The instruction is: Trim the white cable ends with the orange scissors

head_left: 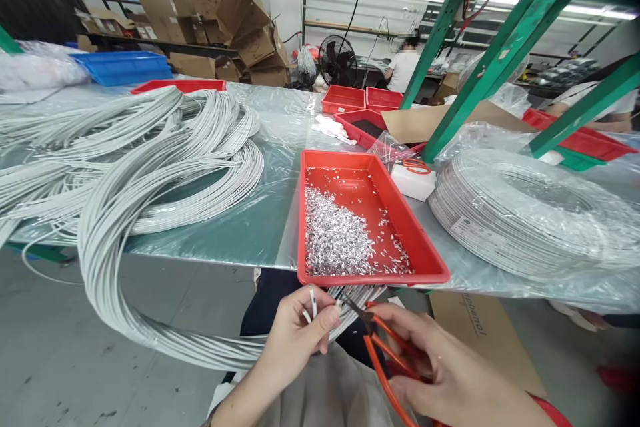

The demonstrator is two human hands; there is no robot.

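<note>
Fingers pinching wire, scissors gripped

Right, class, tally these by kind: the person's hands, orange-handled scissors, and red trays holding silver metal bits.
Hands: 2, left hand pinching grey wire, right hand
Orange-handled scissors: 2, held pair, spare pair on white box
Trays with bits: 1, red tray
Total: 5

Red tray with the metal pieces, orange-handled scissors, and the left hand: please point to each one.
red tray (425, 250): head view, bare floor by its right wall.
orange-handled scissors (383, 353): head view, on the handle.
left hand (295, 333): head view, back of the hand.
</note>
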